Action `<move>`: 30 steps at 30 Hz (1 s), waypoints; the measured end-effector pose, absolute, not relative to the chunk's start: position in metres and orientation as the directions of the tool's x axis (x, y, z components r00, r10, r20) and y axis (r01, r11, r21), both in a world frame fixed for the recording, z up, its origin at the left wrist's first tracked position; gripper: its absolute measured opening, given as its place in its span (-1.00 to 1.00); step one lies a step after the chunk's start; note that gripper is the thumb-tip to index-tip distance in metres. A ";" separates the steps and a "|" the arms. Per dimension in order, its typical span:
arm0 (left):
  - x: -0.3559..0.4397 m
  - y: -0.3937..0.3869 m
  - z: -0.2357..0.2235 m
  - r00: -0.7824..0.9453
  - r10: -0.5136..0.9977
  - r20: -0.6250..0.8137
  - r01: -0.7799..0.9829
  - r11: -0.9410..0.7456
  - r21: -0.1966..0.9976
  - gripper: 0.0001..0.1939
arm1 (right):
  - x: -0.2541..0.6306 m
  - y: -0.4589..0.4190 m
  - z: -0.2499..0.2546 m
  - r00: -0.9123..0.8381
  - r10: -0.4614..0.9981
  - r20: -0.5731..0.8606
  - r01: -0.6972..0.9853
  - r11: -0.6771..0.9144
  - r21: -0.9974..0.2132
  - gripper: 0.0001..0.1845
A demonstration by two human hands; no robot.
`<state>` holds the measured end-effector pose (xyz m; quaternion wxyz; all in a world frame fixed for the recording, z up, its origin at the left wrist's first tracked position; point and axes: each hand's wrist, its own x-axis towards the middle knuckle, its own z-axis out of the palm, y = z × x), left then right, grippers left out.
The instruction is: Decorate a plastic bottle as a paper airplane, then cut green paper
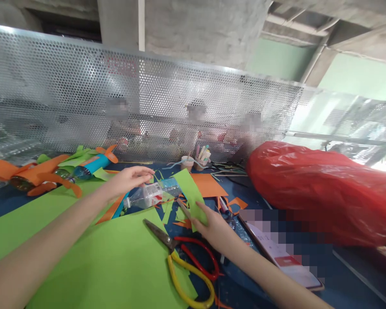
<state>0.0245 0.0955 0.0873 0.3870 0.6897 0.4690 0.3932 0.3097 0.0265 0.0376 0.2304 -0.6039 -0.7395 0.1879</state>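
My right hand (pixel 210 221) grips a green paper strip (pixel 188 189), which stands tilted over the table with its lower end between thumb and fingers. My left hand (pixel 135 178) is raised just above a clear plastic bottle (pixel 151 195); its fingertips pinch what looks like a thin green paper scrap (pixel 158 174). The bottle lies on its side, cap to the left, with a blue band near its base. Scissors (pixel 170 244) with one red and one yellow handle lie partly open on a large green sheet (pixel 112 262), below my right hand.
Orange paper (pixel 209 184) and cut scraps lie beyond my right hand. A phone (pixel 283 253) and a big red plastic bag (pixel 312 189) are at right. Paper-wrapped bottles (pixel 93 166) lie at left. Pen cups (pixel 203 159) stand by the perforated metal screen (pixel 186 90); people show behind it.
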 end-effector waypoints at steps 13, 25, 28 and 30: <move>0.024 0.086 0.091 0.308 0.938 0.162 0.650 -0.332 0.684 -0.70 | 0.318 0.036 0.029 -0.179 0.908 0.379 0.894 0.311 -0.323 -0.39; 0.034 -0.042 0.061 0.428 0.894 -0.135 0.860 -0.356 0.365 -0.58 | 0.286 -0.020 0.050 -0.508 0.861 0.014 0.829 0.493 -0.264 -0.44; 0.032 -0.073 0.054 0.427 0.874 -0.232 0.886 -0.354 0.299 -0.27 | 0.286 -0.019 0.051 -0.493 0.870 -0.015 0.834 0.468 -0.292 -0.49; 0.021 -0.086 0.042 0.481 0.858 -0.181 0.858 -0.418 0.297 -0.22 | 0.286 -0.017 0.052 -0.499 0.866 -0.027 0.831 0.469 -0.300 -0.52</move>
